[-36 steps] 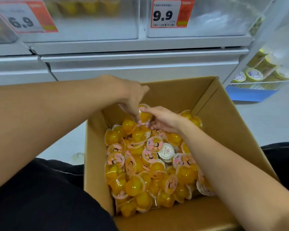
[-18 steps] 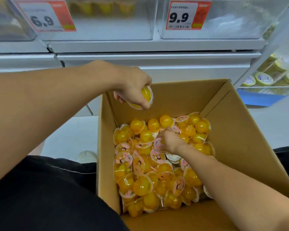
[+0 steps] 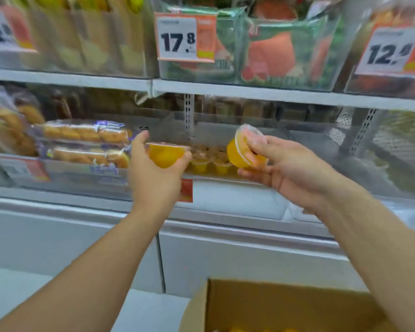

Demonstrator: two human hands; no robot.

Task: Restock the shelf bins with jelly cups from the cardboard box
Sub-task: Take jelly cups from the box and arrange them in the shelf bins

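Both hands are up from the cardboard box (image 3: 285,305) now: left hand (image 3: 157,171) and right hand (image 3: 288,168) each grip a jelly cup (image 3: 165,154) by the shelf bin (image 3: 225,192).

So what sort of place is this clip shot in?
Most likely a shop or supermarket aisle. A price tag reading 17.8 hangs on the upper shelf, packaged snacks fill clear bins, and a cardboard box of stock sits below the person's arms.

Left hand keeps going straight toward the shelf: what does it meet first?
Probably the jelly cups already standing in the clear bin, just beyond the left hand and the cup in its grip. Depth is blurred, so the bin's front wall might come first.
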